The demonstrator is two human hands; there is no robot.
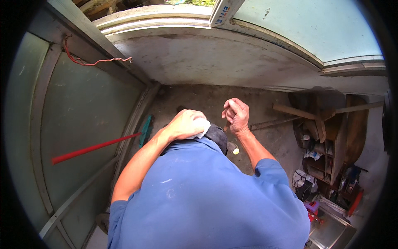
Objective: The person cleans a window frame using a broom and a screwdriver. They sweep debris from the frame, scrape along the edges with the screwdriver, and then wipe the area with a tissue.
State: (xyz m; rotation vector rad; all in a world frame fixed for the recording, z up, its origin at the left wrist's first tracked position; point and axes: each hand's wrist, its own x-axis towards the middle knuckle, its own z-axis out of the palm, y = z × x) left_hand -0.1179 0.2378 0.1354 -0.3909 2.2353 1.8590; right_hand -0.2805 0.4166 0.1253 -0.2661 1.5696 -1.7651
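Note:
My left hand [188, 123] holds a crumpled white cloth or paper [200, 128] close against my front, at the lower edge of my blue shirt [211, 186]. Dark patterned fabric [216, 134] shows just beside the white piece. To the right, my right hand [237, 113] is raised with its fingers curled; whether something small is between them cannot be told. Below that hand, near my right forearm, a round yellowish end of some object [236, 151] shows.
A broom with a red handle [96, 148] and green head [145, 130] leans by the glazed partition [90, 93] at left. Red wires [93, 63] stick out above it. Wooden boards [293, 111] and a cluttered wooden shelf unit [339, 140] stand at right. A window [304, 28] is ahead.

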